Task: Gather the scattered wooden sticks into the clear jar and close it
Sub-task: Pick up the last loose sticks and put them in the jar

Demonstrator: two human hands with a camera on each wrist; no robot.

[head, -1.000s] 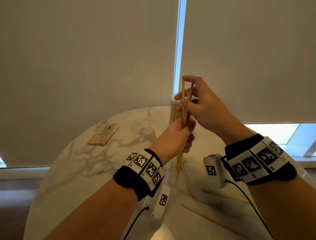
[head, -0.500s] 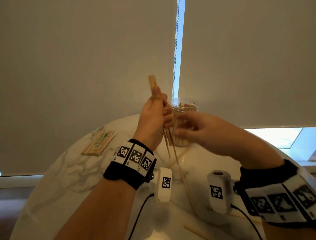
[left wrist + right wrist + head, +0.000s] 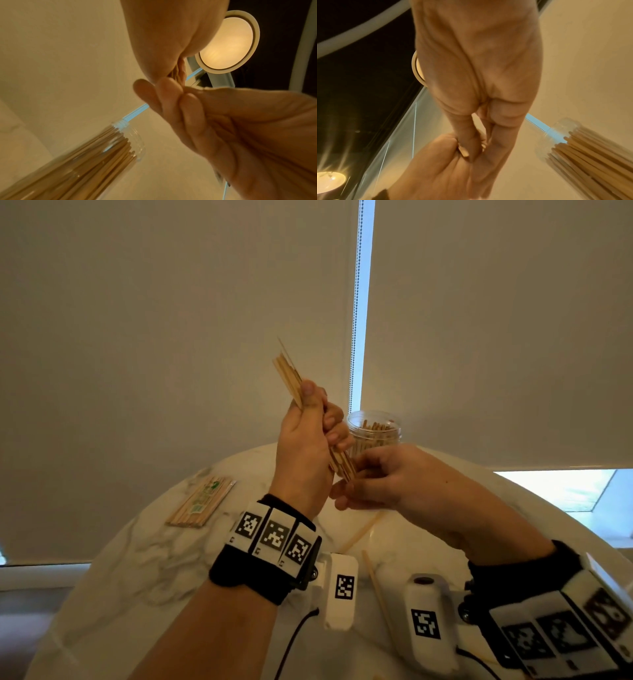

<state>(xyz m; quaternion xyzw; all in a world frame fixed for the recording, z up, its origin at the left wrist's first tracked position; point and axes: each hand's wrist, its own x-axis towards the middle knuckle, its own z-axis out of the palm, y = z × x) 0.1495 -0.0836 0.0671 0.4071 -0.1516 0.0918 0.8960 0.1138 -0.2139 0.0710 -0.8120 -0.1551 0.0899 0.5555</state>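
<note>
My left hand (image 3: 308,422) grips a bundle of wooden sticks (image 3: 287,374), tilted with the tops to the left, just left of the clear jar (image 3: 375,428). My right hand (image 3: 359,484) comes in from the right. Its thumb and fingers pinch the bundle's lower ends (image 3: 347,472). The jar stands open at the table's far edge with several sticks in it, and no lid shows. In the left wrist view the right fingers (image 3: 169,94) meet the stick ends (image 3: 177,73), with the jar (image 3: 106,152) at lower left. The right wrist view has the jar (image 3: 590,155) at right.
A wrapped pack of sticks (image 3: 202,501) lies on the left of the round marble table (image 3: 144,559). Loose sticks (image 3: 363,530) (image 3: 375,585) lie between my wrists. White roller blinds hang close behind the table.
My right hand has come down from the jar's mouth to the bundle's lower ends. My left hand has lifted the bundle up and left of the jar and tilted it.
</note>
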